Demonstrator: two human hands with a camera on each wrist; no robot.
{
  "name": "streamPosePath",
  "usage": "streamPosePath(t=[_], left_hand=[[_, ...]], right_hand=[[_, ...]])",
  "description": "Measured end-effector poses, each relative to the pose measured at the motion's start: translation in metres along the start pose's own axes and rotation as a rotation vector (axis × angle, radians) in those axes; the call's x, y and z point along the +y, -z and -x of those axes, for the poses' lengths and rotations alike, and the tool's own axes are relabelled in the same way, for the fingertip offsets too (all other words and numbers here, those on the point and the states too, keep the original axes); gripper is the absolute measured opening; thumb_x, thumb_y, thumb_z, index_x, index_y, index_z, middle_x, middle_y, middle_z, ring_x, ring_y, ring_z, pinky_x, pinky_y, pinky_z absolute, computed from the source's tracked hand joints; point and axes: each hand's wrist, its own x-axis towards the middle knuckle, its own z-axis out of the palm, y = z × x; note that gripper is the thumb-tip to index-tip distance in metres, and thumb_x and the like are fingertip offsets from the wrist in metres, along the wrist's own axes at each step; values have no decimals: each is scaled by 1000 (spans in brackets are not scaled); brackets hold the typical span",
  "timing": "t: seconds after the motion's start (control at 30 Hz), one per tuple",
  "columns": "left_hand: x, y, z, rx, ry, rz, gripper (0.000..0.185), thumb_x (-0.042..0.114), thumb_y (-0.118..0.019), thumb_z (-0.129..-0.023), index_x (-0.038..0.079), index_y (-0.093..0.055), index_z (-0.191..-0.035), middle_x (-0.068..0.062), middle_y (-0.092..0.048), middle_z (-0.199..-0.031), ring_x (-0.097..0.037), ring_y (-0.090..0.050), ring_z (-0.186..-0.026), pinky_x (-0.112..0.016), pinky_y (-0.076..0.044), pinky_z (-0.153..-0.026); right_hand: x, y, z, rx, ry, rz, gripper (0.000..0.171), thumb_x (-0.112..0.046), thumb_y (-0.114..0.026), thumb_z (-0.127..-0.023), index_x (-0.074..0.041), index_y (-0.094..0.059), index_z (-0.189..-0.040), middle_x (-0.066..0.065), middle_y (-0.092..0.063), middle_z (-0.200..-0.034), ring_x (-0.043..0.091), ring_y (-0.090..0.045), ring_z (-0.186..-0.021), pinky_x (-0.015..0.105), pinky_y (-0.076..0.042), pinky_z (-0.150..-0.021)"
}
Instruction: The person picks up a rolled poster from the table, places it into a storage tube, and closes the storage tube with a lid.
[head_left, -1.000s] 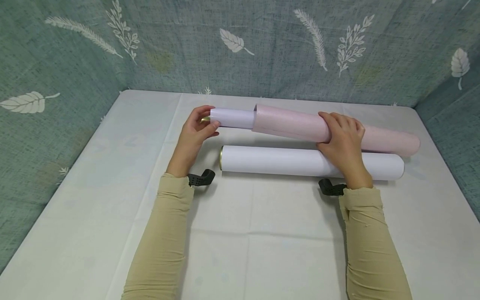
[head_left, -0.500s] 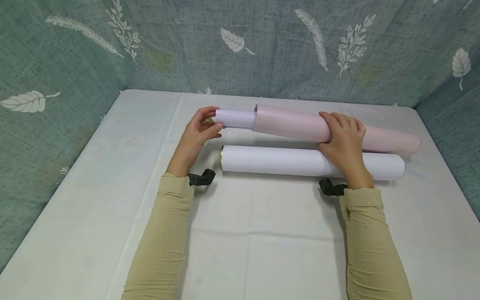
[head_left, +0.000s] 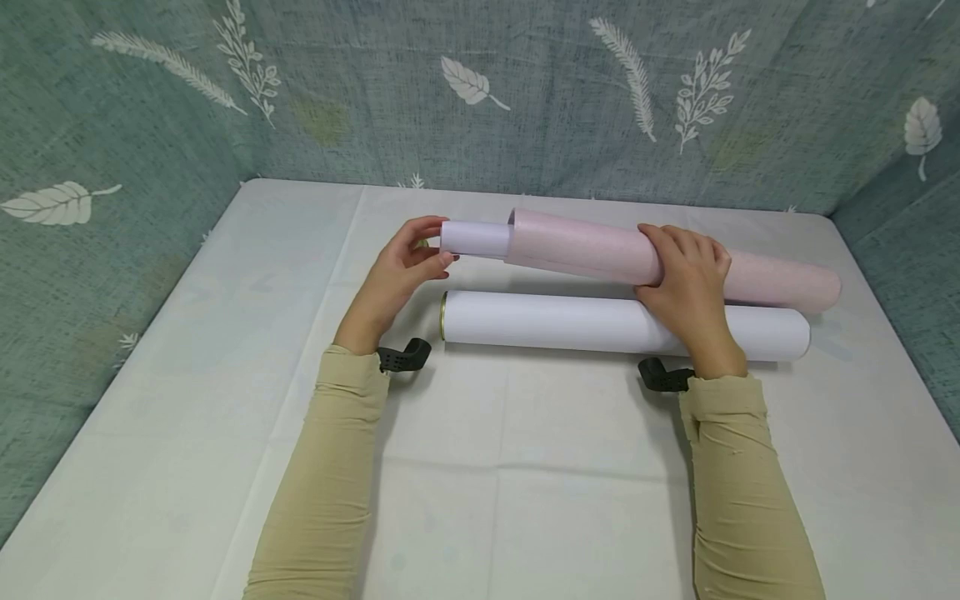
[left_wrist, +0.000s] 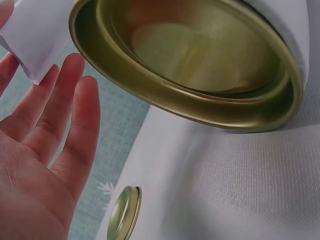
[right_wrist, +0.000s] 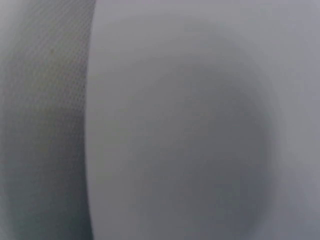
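Observation:
Toward the back of the table, a pink rolled sheet (head_left: 585, 246) lies lengthwise, with a thinner roll of white paper (head_left: 476, 239) sticking out of its left end. My left hand (head_left: 397, 267) holds that outer end between thumb and fingers; in the left wrist view the paper's edge (left_wrist: 37, 55) meets the fingertips. My right hand (head_left: 686, 279) grips the pink roll from above, past its middle. In front of it lies a white cardboard tube (head_left: 540, 321), whose gold metal end (left_wrist: 200, 107) fills the top of the left wrist view.
A small gold cap (left_wrist: 125, 215) stands on edge on the white-covered table (head_left: 465, 517), mostly hidden behind the left hand in the head view. Green leaf-patterned cloth (head_left: 480, 142) rises behind and at both sides. The right wrist view is blurred by a close white surface (right_wrist: 175, 125).
My left hand has moved right with the white paper roll, which has slid further into the pink roll. The right hand, pink roll and cardboard tube keep their places.

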Motion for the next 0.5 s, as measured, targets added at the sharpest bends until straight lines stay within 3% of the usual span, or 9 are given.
streamPosePath(t=[0.5], left_hand=[[5,-3,0,-1,-7,-72,45,20,-60,-86,14,-43,-127,-6,-46,-123,-22,-50,-108,-38,-44,-85]], right_hand=[[0,-1,0,5,7,1,68,-6,-73,-63,-17,-50,-126,11,-50,-120,32,-38,-112,48,-12,-99]])
